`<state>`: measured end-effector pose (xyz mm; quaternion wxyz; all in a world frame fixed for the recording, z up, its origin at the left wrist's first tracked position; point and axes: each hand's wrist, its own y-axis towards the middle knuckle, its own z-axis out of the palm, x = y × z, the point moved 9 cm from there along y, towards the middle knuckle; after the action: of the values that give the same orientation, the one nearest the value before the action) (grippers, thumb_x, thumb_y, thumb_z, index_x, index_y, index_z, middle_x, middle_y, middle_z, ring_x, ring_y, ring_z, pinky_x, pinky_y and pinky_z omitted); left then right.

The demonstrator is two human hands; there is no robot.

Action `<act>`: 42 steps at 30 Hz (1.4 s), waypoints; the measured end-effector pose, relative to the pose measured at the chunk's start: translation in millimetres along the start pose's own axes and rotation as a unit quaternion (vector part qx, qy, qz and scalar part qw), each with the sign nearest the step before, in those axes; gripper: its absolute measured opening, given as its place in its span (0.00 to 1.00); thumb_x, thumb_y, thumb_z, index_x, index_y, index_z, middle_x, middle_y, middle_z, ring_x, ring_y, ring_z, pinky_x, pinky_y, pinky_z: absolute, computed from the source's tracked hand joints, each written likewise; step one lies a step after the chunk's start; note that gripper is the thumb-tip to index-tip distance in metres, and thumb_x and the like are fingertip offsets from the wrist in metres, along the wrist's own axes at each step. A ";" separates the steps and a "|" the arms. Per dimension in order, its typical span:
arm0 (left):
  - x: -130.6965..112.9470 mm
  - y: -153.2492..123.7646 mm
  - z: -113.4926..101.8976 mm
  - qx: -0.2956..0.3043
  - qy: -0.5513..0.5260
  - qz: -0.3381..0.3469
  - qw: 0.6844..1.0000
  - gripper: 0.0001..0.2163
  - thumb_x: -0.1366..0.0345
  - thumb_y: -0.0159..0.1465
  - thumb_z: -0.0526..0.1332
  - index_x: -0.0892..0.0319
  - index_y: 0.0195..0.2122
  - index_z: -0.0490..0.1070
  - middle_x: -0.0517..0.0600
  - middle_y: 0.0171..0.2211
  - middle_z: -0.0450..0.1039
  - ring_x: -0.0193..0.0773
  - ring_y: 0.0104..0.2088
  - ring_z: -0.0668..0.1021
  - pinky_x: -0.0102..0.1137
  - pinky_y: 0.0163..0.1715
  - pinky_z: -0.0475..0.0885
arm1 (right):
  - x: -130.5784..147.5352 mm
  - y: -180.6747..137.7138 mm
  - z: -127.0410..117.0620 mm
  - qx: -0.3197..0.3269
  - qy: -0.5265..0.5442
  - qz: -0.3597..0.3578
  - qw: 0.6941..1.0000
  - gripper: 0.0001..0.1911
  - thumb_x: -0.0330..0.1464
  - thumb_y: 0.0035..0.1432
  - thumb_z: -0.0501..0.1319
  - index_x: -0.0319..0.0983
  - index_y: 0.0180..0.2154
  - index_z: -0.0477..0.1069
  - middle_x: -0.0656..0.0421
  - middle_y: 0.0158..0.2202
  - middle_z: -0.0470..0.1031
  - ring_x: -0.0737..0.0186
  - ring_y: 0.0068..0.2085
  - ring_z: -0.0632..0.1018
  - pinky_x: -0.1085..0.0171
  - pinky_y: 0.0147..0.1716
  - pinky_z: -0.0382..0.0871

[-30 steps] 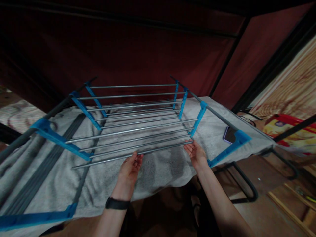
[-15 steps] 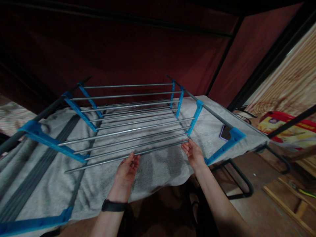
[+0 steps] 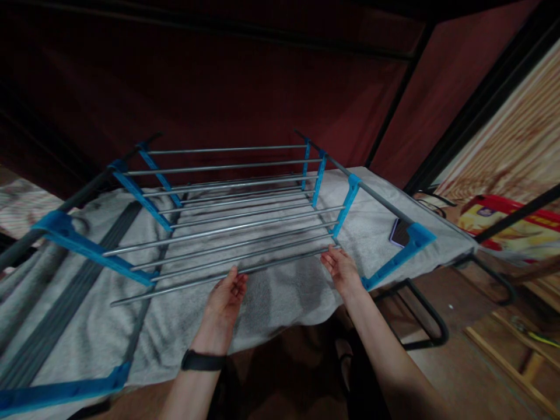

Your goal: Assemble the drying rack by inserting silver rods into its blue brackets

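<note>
Metal rod (image 3: 284, 262) between the fingers (image 3: 238, 283)

You are facing a dark red panel wall (image 3: 245, 93) with a straight black bar (image 3: 397, 99) running slantwise down its right side. A broad surface draped in soft grey blanket (image 3: 289, 300) is standing before it. Rightward, a brown-and-cream streaked panel (image 3: 516, 128) is rising, and a pale wooden frame (image 3: 503, 364) is lying on the brownish floor (image 3: 472, 385). Dim light is leaving the wall's top in shadow.
</note>
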<state>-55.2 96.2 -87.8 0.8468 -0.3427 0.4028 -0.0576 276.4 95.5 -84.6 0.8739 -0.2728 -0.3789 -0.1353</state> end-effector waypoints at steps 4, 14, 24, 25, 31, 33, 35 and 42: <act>0.8 -2.2 2.1 0.003 0.009 -0.002 1.000 0.08 0.72 0.66 0.60 0.62 0.28 0.69 0.46 0.20 0.71 0.29 0.21 0.76 0.21 0.20 0.69 | -2.4 -1.1 2.4 0.011 -0.007 0.005 1.000 0.09 0.28 0.51 0.70 0.40 0.28 0.70 0.64 0.25 0.78 0.70 0.25 0.78 0.70 0.31 0.78; 3.5 2.7 -0.9 -0.014 0.018 0.001 1.000 0.07 0.69 0.63 0.63 0.62 0.28 0.70 0.47 0.22 0.72 0.30 0.21 0.76 0.22 0.19 0.69 | -3.8 -2.4 4.4 0.008 -0.012 0.014 1.000 0.08 0.28 0.51 0.69 0.39 0.27 0.70 0.62 0.28 0.79 0.70 0.25 0.78 0.68 0.33 0.78; 5.6 -0.9 2.8 -0.004 0.009 -0.003 1.000 0.07 0.76 0.63 0.61 0.63 0.28 0.70 0.45 0.21 0.72 0.28 0.21 0.76 0.20 0.18 0.68 | -6.0 -4.6 6.1 0.020 -0.015 0.015 1.000 0.07 0.27 0.48 0.70 0.39 0.28 0.73 0.63 0.27 0.79 0.69 0.26 0.78 0.68 0.33 0.78; 6.1 -1.5 3.7 -0.002 0.008 -0.002 1.000 0.07 0.76 0.63 0.61 0.63 0.28 0.70 0.45 0.21 0.72 0.28 0.21 0.76 0.20 0.18 0.68 | -7.4 -4.9 6.9 0.024 -0.018 0.017 0.999 0.07 0.27 0.48 0.70 0.39 0.28 0.73 0.63 0.27 0.79 0.69 0.26 0.78 0.68 0.33 0.78; 14.2 -8.0 12.6 0.014 0.011 -0.016 1.000 0.08 0.79 0.63 0.60 0.63 0.27 0.70 0.47 0.21 0.72 0.28 0.21 0.76 0.19 0.18 0.69 | -19.2 -9.0 14.9 0.050 -0.029 0.032 0.998 0.09 0.30 0.45 0.72 0.39 0.27 0.73 0.60 0.30 0.80 0.66 0.29 0.80 0.66 0.35 0.77; 17.3 -9.5 15.0 0.019 0.012 -0.023 0.999 0.08 0.81 0.62 0.60 0.64 0.28 0.71 0.47 0.21 0.73 0.28 0.21 0.76 0.19 0.18 0.69 | -23.1 -10.7 18.2 0.059 -0.026 0.039 0.997 0.09 0.30 0.44 0.73 0.39 0.28 0.73 0.59 0.30 0.81 0.65 0.30 0.80 0.66 0.35 0.77; 20.2 -9.6 15.7 0.020 0.008 -0.030 0.999 0.08 0.82 0.61 0.60 0.64 0.28 0.72 0.48 0.22 0.74 0.29 0.21 0.76 0.20 0.18 0.70 | -24.8 -11.2 19.7 0.062 -0.024 0.043 0.997 0.09 0.29 0.44 0.72 0.38 0.28 0.74 0.58 0.30 0.81 0.65 0.31 0.80 0.66 0.35 0.77; 15.7 -0.4 7.0 0.009 -0.033 -0.022 0.999 0.08 0.79 0.63 0.59 0.62 0.29 0.70 0.46 0.21 0.72 0.28 0.21 0.76 0.20 0.18 0.70 | -9.4 -1.3 6.2 0.037 -0.032 0.019 0.999 0.08 0.27 0.47 0.71 0.40 0.30 0.73 0.60 0.31 0.81 0.66 0.31 0.80 0.67 0.36 0.79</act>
<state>-39.6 93.7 -94.5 0.8611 -0.3456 0.3666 -0.0686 265.8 98.4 -87.5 0.8730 -0.2515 -0.4067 -0.0961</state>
